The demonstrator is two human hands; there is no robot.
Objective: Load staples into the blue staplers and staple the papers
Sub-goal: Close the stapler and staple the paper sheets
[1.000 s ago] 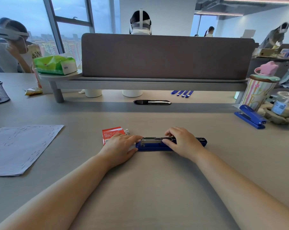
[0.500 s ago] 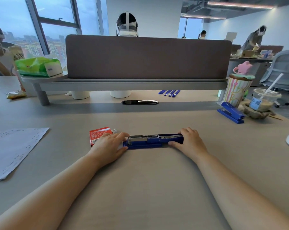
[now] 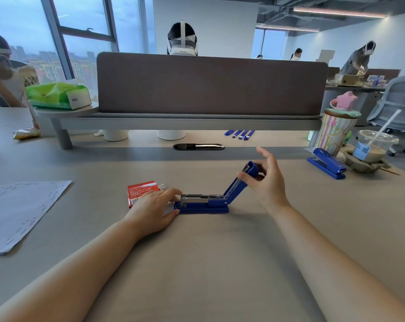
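A blue stapler point(image 3: 205, 203) lies on the desk in front of me with its metal staple channel exposed. Its top cover point(image 3: 239, 182) is hinged up and leans to the right. My right hand point(image 3: 266, 180) pinches the raised end of that cover between thumb and fingers. My left hand point(image 3: 155, 206) grips the stapler's left end and steadies the base. A red staple box point(image 3: 142, 190) sits just behind my left hand. A second blue stapler point(image 3: 327, 163) stands closed at the far right. Sheets of paper point(image 3: 17, 210) lie at the left.
A grey divider panel point(image 3: 210, 84) on a low shelf spans the back of the desk. A striped tumbler point(image 3: 337, 131) and an iced drink cup point(image 3: 373, 145) stand beside the second stapler. A green tissue pack point(image 3: 57, 95) rests on the shelf's left end. Other people work nearby.
My right hand has swung the stapler's cover from lying flat open to raised at an angle. My left hand stays on the stapler's left end.
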